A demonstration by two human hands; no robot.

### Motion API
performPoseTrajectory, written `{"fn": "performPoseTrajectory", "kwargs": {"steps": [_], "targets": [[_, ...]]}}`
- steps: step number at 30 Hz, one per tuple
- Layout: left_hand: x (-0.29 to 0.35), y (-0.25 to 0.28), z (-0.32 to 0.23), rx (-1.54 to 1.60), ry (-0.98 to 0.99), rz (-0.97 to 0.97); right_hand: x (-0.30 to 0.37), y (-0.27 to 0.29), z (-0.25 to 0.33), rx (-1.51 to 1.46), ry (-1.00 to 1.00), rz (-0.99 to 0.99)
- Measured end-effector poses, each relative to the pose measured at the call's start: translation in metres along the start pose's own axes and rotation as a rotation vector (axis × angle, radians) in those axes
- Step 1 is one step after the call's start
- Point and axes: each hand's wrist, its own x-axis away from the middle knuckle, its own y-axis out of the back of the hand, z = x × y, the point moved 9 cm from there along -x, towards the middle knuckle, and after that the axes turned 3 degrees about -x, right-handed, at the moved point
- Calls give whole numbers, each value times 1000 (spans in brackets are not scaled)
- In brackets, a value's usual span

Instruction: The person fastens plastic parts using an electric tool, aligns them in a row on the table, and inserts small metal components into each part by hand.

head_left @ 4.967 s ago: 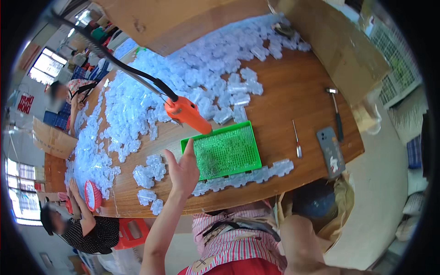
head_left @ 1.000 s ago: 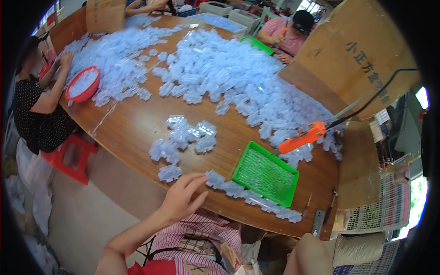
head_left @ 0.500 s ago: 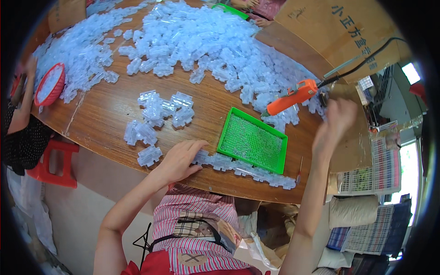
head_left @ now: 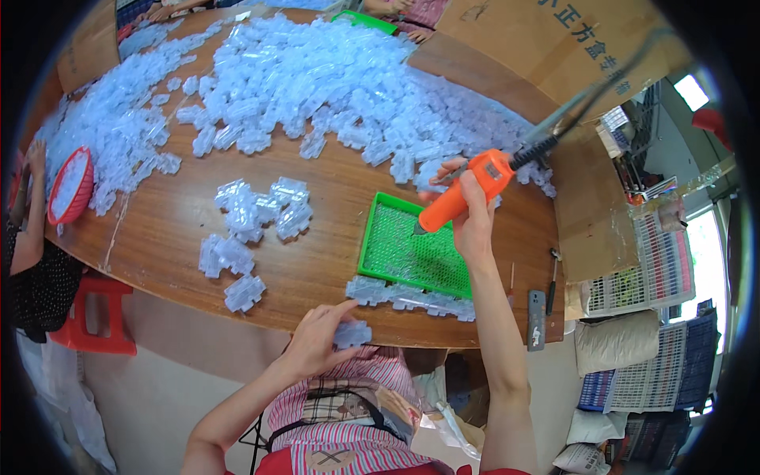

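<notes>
My right hand [head_left: 475, 226] is wrapped round an orange electric screwdriver [head_left: 484, 172], its tip pointing down and left over a green tray [head_left: 364, 241]. Small shiny parts, too tiny to name, cover part of the tray's mesh-like bottom. At the table's near edge, my left hand [head_left: 315, 340] grips a clear plastic piece [head_left: 353, 334] between thumb and fingers. A row of similar clear plastic pieces [head_left: 412, 298] lies along the tray's near side, its right end behind my right forearm. Left of the tray sits a loose group of such pieces [head_left: 252, 212].
A large heap of clear pieces [head_left: 317, 75] covers the far table. The screwdriver's black cord [head_left: 574, 115] rises past a cardboard box [head_left: 546, 47]. At right lie a grey flat object [head_left: 536, 321] and a thin black-handled tool [head_left: 552, 285]. A red basket [head_left: 73, 186] stands left, near another person's arm.
My right hand, empty before, has taken hold of the hanging screwdriver and brought it over the tray. My left hand now has one clear piece nearer the table edge, apart from the row.
</notes>
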Motion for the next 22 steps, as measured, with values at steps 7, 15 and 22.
{"fn": "performPoseTrajectory", "kwargs": {"steps": [7,15,22], "targets": [[1,0,5,-8,29,-48,97,-51,-5,-84,-71,156],[7,6,8,42,34,-82,141,-60,-8,-116,11,53],[11,4,9,61,48,-89,147,-72,-21,-54,29,147]]}}
